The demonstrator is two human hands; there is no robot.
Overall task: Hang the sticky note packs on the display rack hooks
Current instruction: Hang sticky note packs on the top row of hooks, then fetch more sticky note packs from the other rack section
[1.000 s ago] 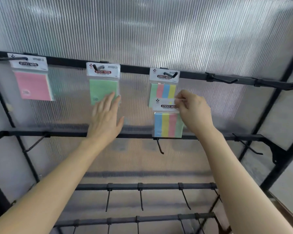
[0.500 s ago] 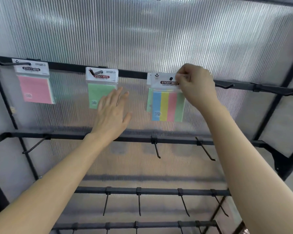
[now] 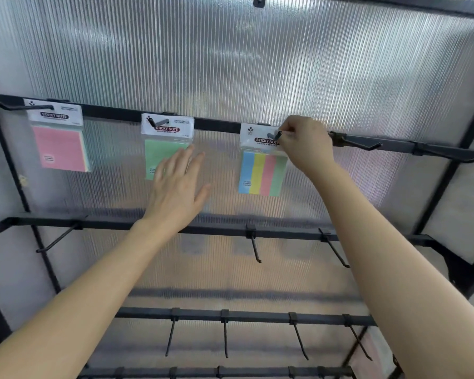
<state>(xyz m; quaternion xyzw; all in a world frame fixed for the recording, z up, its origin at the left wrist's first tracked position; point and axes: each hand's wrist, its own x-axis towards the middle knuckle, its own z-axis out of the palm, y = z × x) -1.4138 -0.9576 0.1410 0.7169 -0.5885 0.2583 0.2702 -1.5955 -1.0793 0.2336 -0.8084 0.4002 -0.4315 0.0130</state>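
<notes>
In front of the rack point(image 3: 219, 125): my left hand point(image 3: 175, 187) flat, fingers spread, holding nothing, before the green pack point(image 3: 159, 157). My right hand point(image 3: 304, 143) pinches the striped pack point(image 3: 263, 170) by its header, hook point(image 3: 276, 134) poking through. Hanging step, I judge; next, seat the header back, let go.

The right hand point(image 3: 305, 144) pinches the striped pack point(image 3: 262, 173) by its header, fingertips point(image 3: 288, 131) just beside the hook point(image 3: 274, 135) tip. The left hand point(image 3: 179, 187) is flat, its spread fingers overlapping the green pack point(image 3: 159, 154). The pink pack point(image 3: 60, 147) hangs well left of them.
</notes>
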